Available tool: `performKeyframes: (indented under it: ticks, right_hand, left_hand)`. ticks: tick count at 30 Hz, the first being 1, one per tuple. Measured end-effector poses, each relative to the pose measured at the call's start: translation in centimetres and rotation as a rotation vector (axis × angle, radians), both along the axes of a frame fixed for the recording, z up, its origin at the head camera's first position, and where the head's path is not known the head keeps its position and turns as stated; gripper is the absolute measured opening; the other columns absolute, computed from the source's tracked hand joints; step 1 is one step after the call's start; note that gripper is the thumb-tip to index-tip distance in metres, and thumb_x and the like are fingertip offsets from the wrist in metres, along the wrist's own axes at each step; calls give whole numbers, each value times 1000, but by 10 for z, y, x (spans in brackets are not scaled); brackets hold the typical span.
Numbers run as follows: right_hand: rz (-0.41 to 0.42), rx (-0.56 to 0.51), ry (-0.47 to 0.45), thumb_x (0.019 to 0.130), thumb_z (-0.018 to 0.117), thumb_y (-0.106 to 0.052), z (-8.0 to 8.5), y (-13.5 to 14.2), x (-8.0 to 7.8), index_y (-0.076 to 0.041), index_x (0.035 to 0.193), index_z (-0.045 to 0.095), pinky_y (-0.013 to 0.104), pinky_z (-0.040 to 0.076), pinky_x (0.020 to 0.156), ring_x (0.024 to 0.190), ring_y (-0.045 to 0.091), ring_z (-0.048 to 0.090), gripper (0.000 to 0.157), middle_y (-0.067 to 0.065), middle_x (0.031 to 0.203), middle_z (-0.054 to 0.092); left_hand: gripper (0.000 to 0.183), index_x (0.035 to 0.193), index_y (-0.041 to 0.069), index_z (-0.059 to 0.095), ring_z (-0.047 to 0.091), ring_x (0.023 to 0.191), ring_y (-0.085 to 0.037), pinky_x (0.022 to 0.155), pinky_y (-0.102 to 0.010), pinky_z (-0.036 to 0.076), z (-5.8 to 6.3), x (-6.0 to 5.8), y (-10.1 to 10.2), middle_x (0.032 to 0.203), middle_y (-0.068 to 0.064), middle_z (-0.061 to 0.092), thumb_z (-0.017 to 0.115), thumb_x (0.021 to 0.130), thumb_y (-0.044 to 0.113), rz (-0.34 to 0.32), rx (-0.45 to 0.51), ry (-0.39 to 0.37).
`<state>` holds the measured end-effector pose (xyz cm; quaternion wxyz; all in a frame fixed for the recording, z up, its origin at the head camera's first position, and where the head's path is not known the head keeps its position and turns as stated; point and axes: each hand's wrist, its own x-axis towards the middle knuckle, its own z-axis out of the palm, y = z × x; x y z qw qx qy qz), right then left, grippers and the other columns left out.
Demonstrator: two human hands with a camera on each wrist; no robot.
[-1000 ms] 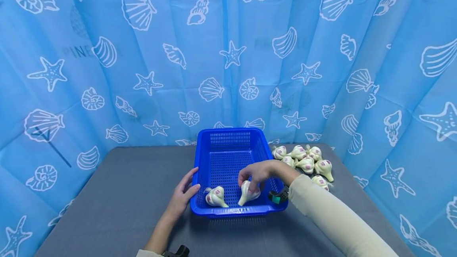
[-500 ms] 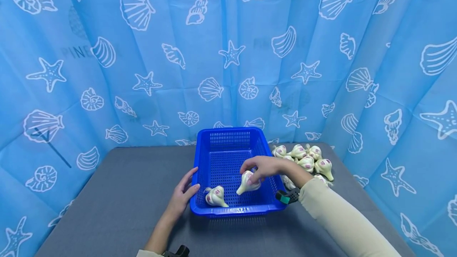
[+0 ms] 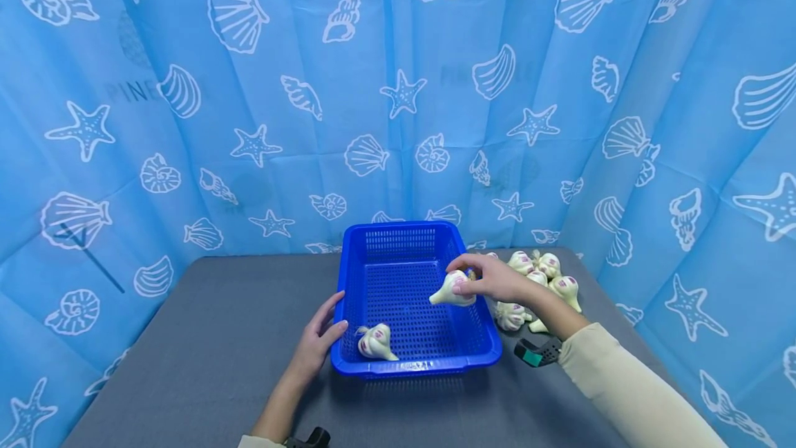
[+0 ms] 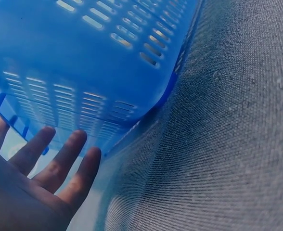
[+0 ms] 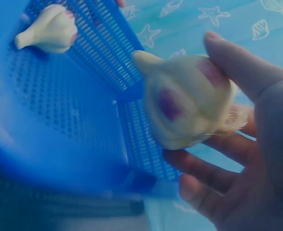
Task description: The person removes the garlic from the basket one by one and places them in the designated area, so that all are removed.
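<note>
My right hand [image 3: 491, 278] grips a garlic bulb [image 3: 455, 289] between thumb and fingers, above the right side of the blue basket [image 3: 417, 366]. In the right wrist view the held garlic bulb [image 5: 185, 101] shows purple patches, a stubby stem and fringed roots. A second garlic bulb [image 3: 376, 342] lies inside the basket at its front left corner. My left hand [image 3: 314, 344] rests at the basket's left rim. Its fingers [image 4: 69, 154] are spread and fairly straight along the perforated outer wall [image 4: 74, 62] in the left wrist view.
A cluster of several garlic bulbs [image 3: 521, 263] sits on the grey table [image 3: 249, 323] right of the basket, partly hidden by my right hand and forearm. One of them [image 3: 511, 316] lies close to the basket's right wall. A blue shell-patterned curtain [image 3: 398, 88] surrounds the table.
My right hand has lifted the garlic bulb from the front of the basket and carried it back and right, towards the right rim. My left hand has stayed in place.
</note>
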<state>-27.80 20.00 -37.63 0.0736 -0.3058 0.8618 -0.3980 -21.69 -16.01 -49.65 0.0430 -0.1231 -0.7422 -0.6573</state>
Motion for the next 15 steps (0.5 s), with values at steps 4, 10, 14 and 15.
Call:
performKeyframes:
  ticks: [4,10,14,15]
  right_hand:
    - [-111,-41,49,91,69,-21,-4,12,7,-2,118,63,33,50,61,76,20,54,34,11,104,62]
    - [-255,-106,136,90,70,-24,-10,26,17,-2,118,64,32,50,66,87,21,56,35,16,117,63]
    - [-326,-164,170,91,69,-19,-17,34,23,-1,118,63,33,52,62,83,19,56,33,17,117,62]
    - [-342,-179,176,92,68,-18,-19,36,24,0,119,62,32,52,61,81,18,56,33,17,115,62]
  left_hand:
    - [54,150,15,38,44,127,-48,97,-61,41,-1,0,0,148,-26,38,55,98,17,-6,21,17]
    - [54,149,19,39,44,127,-47,98,-61,40,-1,-1,0,147,-23,39,56,98,21,2,4,5]
    - [54,149,20,39,43,128,-48,97,-62,40,-2,-1,0,148,-23,38,56,98,24,4,-7,-10]
    - [54,150,20,38,43,128,-48,97,-62,40,-2,-1,0,149,-23,38,56,98,24,2,-6,-10]
